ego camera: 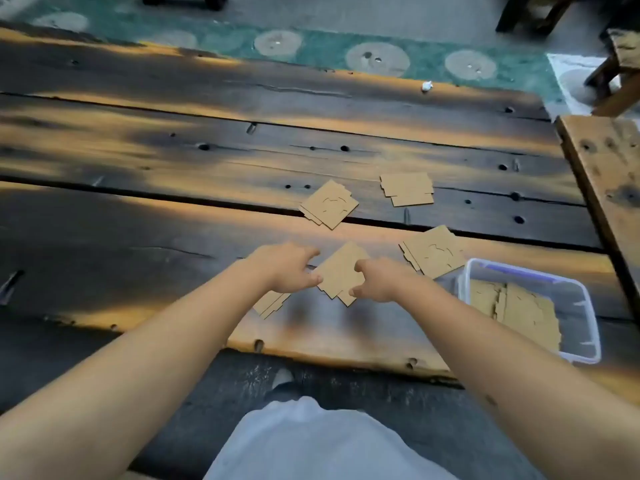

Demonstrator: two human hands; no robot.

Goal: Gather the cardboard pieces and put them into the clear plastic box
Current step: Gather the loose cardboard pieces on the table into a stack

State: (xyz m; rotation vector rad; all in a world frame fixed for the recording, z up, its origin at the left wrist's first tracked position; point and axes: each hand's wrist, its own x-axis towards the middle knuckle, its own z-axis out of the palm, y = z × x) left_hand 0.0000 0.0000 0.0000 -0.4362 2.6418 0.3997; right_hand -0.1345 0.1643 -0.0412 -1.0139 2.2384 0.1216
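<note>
My left hand (285, 268) and my right hand (379, 280) both grip a small stack of brown cardboard pieces (341, 271), one hand on each side, just above the dark wooden table (138, 220). A further cardboard piece (272, 304) pokes out under my left wrist. Three more stacks lie on the table: one (329, 204) beyond my hands, one (407, 189) farther right, one (433, 256) next to the box. The clear plastic box (585, 306) stands at the right near the table's front edge, with several cardboard pieces (512, 308) flat inside it.
A wooden bench (602, 161) runs along the table's right side. A small white crumpled scrap (427, 85) lies near the table's far edge. Beyond the table are a green patterned floor mat (329, 46) and dark furniture legs.
</note>
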